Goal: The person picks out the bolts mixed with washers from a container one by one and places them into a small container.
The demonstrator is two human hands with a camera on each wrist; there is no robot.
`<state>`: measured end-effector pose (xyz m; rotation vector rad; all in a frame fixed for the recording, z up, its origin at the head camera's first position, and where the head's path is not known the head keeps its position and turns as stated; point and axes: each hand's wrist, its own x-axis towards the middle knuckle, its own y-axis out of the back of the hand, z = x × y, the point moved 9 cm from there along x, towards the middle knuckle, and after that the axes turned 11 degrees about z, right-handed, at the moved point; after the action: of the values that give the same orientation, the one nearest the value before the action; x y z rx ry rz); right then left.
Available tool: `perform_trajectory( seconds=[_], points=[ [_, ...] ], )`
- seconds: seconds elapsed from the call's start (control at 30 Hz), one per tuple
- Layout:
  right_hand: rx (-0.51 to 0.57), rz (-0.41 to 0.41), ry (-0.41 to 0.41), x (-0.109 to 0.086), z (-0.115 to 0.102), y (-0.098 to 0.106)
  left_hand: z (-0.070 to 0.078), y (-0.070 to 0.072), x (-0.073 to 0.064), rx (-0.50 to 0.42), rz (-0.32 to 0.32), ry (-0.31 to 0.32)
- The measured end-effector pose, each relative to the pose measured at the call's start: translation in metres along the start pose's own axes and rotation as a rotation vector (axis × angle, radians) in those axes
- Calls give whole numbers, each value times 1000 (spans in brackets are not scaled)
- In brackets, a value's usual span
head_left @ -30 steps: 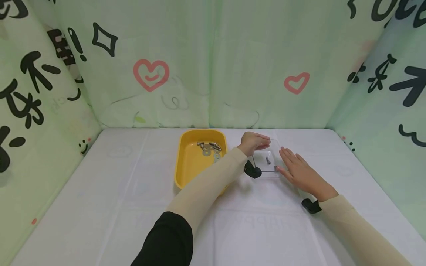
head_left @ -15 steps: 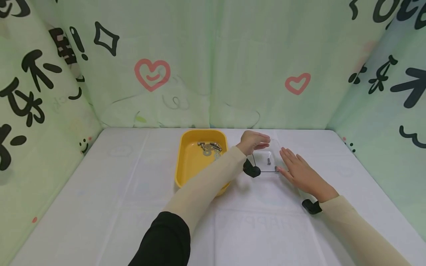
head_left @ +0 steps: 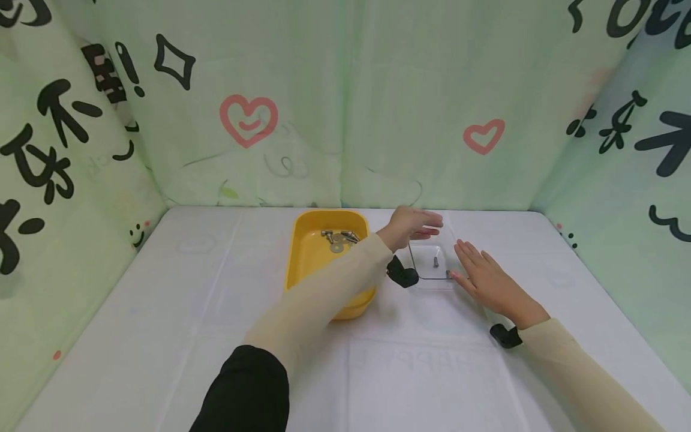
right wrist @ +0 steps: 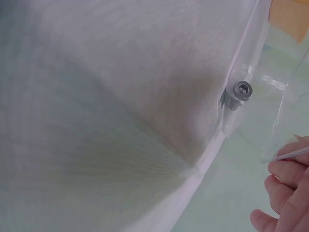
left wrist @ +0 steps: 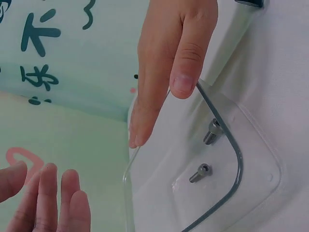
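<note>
A clear plastic box [head_left: 432, 278] with a dark-looking rim [left wrist: 240, 164] stands on the white cloth. Two socket-head bolts lie in it: a smaller bolt [left wrist: 199, 172] near its middle and a thicker bolt [left wrist: 212, 131] by the right wall. My right hand [head_left: 493, 285] is held flat along the box's right side, fingers straight, fingertips at the rim. My left hand [head_left: 412, 228] reaches over the box's far left part with its fingers extended, holding nothing. In the right wrist view, the thicker bolt [right wrist: 244, 90] shows its hex socket, with right-hand fingers [right wrist: 285, 186] beside the clear rim.
Just left of the box is a yellow tray [head_left: 294, 255] with several bolts [head_left: 327, 234] and flat washers [head_left: 337, 246] in it. My left forearm crosses over the tray's near part. A printed green curtain [head_left: 378, 120] surrounds the table on three sides.
My left hand has shifted slightly up and away, its forearm swinging left and uncovering more of the tray's front corner. The smaller bolt has turned a little. My right hand stays in place.
</note>
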<state>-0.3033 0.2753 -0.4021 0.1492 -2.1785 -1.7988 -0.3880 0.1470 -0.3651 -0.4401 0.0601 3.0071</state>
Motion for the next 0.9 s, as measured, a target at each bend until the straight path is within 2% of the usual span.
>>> perform_trajectory(
  seconds=[0.2, 0.37, 0.67, 0.9],
  points=[
    [0, 5, 3, 0, 1, 0, 10, 15, -6, 42, -74, -32],
    [-1, 4, 2, 0, 1, -1, 17, 30, -11, 30, -113, -38],
    [-10, 20, 15, 0, 1, 0, 25, 61, -21, 37, -130, -51],
    [-5, 32, 22, -1, 0, 1, 25, 85, -22, 32, -100, -44]
  ],
)
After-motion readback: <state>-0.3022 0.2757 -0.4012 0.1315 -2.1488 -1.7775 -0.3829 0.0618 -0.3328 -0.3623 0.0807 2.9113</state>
